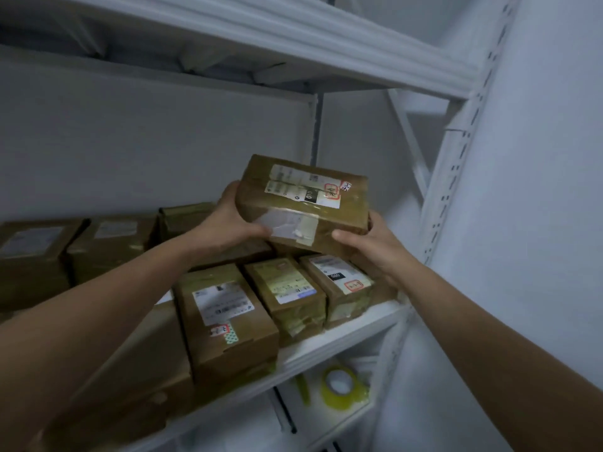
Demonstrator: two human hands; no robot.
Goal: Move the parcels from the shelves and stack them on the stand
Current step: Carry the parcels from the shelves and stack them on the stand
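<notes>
- A brown taped parcel is held up in both hands above the middle shelf, tilted, its white labels facing the camera; it sits above the row of boxes below, and whether its underside touches them cannot be told
- The left hand grips the parcel's left end; its thumb lies across the near face by a patch of clear tape, the other fingers wrap behind the far side
- The right hand clasps the lower right corner; thumb on the near edge, fingers curled beneath and out of sight
- Three labelled boxes stand side by side at the front of the shelf, just under the held parcel; more brown boxes line the shelf to the left
- On the shelf below lies a roll of yellowish tape; the white upright of the rack stands at the right beside a pale wall
</notes>
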